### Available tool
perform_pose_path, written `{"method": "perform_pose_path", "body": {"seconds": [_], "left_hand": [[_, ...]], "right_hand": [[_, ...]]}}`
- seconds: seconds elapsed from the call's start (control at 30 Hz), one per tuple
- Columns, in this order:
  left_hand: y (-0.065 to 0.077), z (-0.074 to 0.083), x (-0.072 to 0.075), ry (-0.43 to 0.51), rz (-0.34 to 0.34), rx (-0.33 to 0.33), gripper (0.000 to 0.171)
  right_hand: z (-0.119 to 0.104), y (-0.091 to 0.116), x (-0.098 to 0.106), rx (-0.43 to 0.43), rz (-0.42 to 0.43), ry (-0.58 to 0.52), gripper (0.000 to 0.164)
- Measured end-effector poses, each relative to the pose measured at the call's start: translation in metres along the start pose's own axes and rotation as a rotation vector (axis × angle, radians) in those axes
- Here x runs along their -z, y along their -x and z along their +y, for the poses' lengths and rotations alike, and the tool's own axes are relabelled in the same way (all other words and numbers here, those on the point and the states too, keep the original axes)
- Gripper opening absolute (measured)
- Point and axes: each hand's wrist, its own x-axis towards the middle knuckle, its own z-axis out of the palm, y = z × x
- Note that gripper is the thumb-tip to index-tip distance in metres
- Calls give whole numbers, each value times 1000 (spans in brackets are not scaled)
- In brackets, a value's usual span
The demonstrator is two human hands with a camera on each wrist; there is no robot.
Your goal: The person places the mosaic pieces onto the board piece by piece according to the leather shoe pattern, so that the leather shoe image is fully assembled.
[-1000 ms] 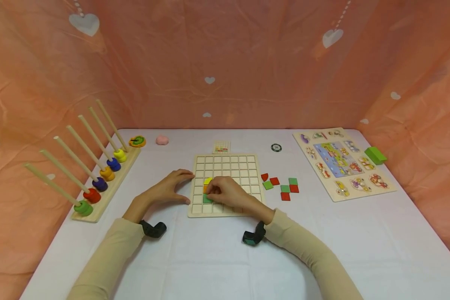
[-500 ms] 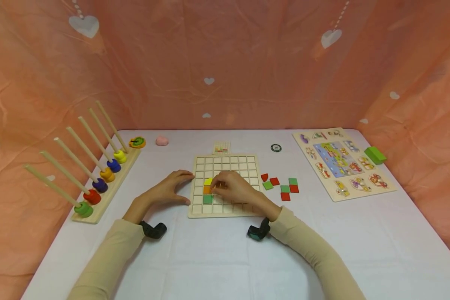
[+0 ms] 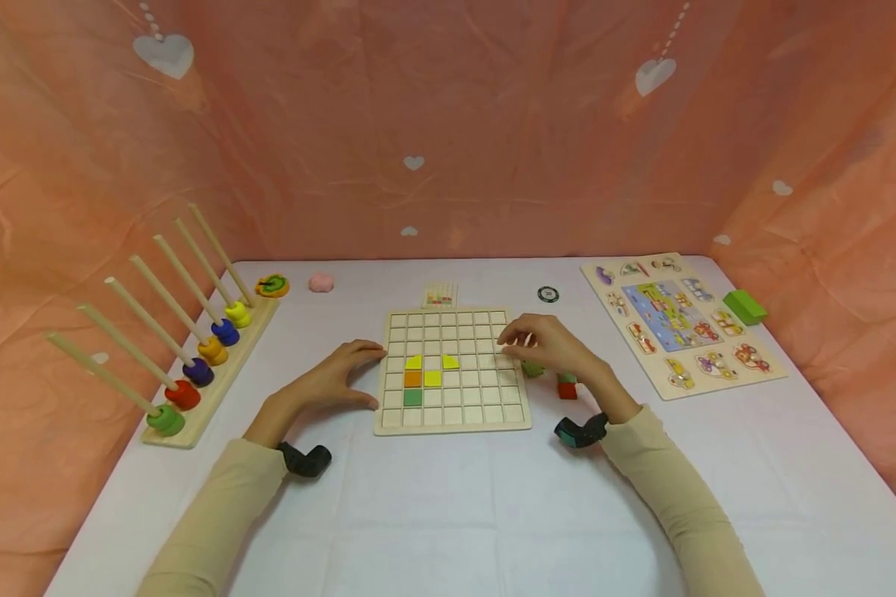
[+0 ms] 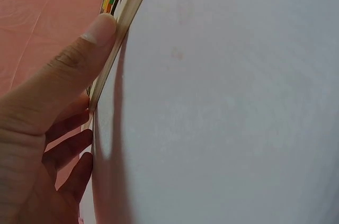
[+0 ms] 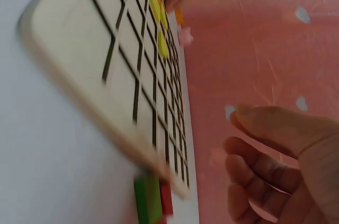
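In the head view my left hand (image 3: 336, 376) touches the left edge of a wooden grid board (image 3: 485, 398) with thumb and fingertips spread apart. The left wrist view shows its thumb (image 4: 100, 30) against the board's rim. Tiles lie in the grid: an orange square (image 3: 413, 379), a green square (image 3: 413, 398), a yellow square (image 3: 433, 379) and two yellow pieces with a cut corner, one the right-hand yellow piece (image 3: 450, 362). My right hand (image 3: 556, 344) hovers over the board's right edge, fingers loosely bent and holding nothing. Beneath it, a green tile (image 3: 533, 370) and a red tile (image 3: 567, 391) show partly.
A small pattern card (image 3: 440, 295) lies behind the board. To the left stands a peg stacker (image 3: 224, 365) with coloured rings. A picture puzzle (image 3: 650, 381), a green block (image 3: 745, 307) and a round chip (image 3: 548, 294) are on the right; a pink piece (image 3: 321, 283) lies back left.
My right hand has left the grid and moved right toward the loose tiles, uncovering the yellow square and the right-hand yellow piece. The left hand stays at the board's edge.
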Motion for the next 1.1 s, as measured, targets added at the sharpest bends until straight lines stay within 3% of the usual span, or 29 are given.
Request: {"method": "perform_pose_path", "body": {"seconds": [0.27, 0.6, 0.93, 1.1], "left_hand": [[1, 1, 1, 3, 7, -7, 83], [2, 1, 1, 9, 7, 0, 84], [1, 2, 1, 11, 3, 1, 83], [0, 1, 1, 20, 1, 7, 83]], "right_hand": [[24, 26, 21, -101, -3, 67, 15], [41, 37, 20, -284, -101, 82, 26], [42, 36, 20, -262, -76, 158, 23], [35, 29, 16, -195, -26, 127, 23]]}}
